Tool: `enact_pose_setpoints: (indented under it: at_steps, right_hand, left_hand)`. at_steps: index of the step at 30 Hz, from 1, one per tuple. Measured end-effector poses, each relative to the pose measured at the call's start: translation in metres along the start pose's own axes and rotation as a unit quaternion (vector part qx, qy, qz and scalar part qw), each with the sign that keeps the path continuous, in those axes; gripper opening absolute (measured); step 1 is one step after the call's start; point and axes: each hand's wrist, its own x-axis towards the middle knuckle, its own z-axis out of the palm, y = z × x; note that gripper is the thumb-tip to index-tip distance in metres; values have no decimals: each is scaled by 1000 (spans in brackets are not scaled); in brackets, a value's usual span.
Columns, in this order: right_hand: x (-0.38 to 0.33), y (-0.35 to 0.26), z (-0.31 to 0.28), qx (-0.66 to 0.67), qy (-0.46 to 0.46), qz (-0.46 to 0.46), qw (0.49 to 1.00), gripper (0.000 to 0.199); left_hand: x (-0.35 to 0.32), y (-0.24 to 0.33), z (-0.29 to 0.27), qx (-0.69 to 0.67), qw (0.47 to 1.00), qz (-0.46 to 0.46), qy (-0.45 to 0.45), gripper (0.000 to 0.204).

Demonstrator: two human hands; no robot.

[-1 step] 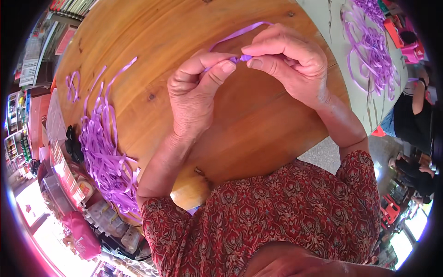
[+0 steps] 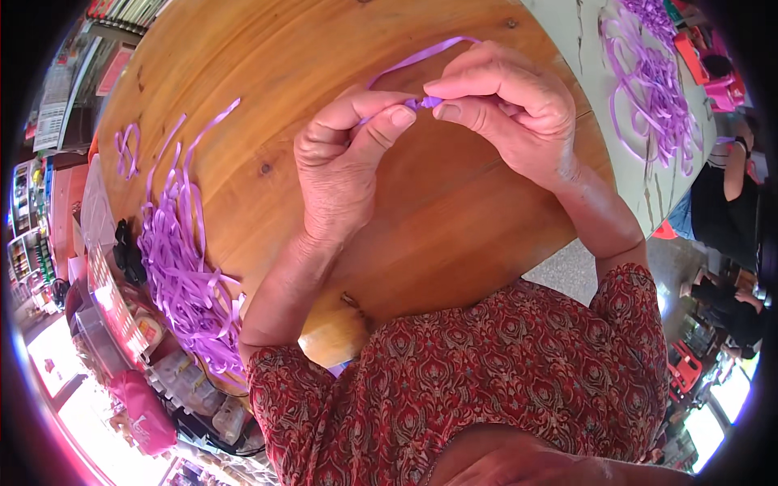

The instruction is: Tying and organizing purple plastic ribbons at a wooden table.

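Between my two hands, above the far half of the wooden table, is a narrow purple ribbon [image 2: 428,53] with a small knotted or folded part at my fingertips. My left hand [image 2: 348,146] pinches one side of that part between thumb and forefinger. From the other side, the thumb and forefinger of my right hand [image 2: 515,105] grip it, a small gap away from the left fingertips. A loose length of the ribbon arcs behind the hands. What lies inside the right palm is mostly hidden.
A heap of purple ribbons [image 2: 182,275] covers the left side of the round wooden table [image 2: 438,227]. A small ribbon loop [image 2: 128,151] lies farther left. More purple ribbons [image 2: 652,105] rest on a white surface [image 2: 579,49] at right. Another person [image 2: 725,194] is at the far right.
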Motion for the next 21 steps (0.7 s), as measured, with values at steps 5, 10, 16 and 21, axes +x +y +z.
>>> enact_pose_setpoints:
  at_steps: [5,10,16,21]
  right_hand:
    - [-2,-3,1,-35,1,-34,999,20]
    - [0,-6,-1,-75,-8,-50,996,19]
    - [3,-6,-6,-89,-42,-57,994,19]
    - [4,-10,-6,-100,-40,-60,992,18]
  left_hand:
    - [-3,2,6,12,1000,12,-21,11]
    - [-3,-2,2,63,997,33,-17,10]
    - [1,1,0,117,990,63,-38,10]
    - [-1,2,1,133,986,92,-46,11]
